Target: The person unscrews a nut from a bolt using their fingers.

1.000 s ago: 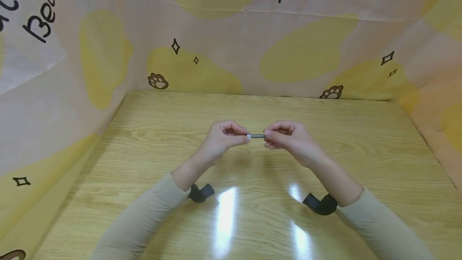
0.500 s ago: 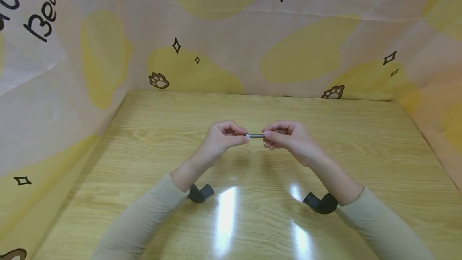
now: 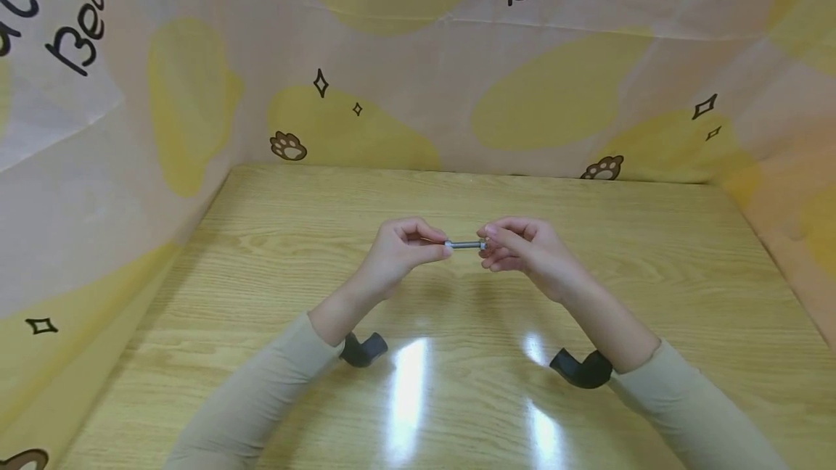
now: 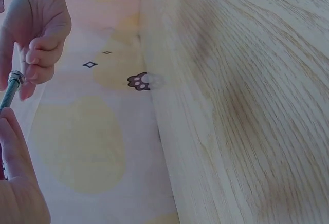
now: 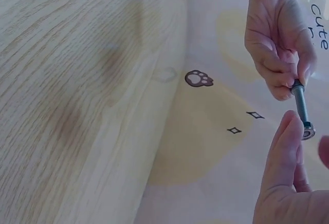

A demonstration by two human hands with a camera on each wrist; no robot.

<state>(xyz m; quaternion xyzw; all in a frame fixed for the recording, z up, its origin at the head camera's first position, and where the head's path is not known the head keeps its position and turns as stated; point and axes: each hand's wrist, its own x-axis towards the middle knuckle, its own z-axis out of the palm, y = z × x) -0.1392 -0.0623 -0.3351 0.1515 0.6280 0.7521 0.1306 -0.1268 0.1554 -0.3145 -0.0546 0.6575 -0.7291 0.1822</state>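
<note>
Above the table [image 3: 457, 310], the left hand [image 3: 397, 256] pinches the bolt [image 3: 465, 245] by its head, its shaft spanning the gap between the 2 hands. The right hand [image 3: 538, 256] is loosely parted around the nut [image 4: 17, 77] at the other end, thumb lifted clear.

Wood-grain bench [image 3: 666, 252] — glossy, white light streaks [image 3: 406, 401] near front. Pink-and-yellow "Bear" print fabric walls [image 3: 424, 56] — left, back, right.
</note>
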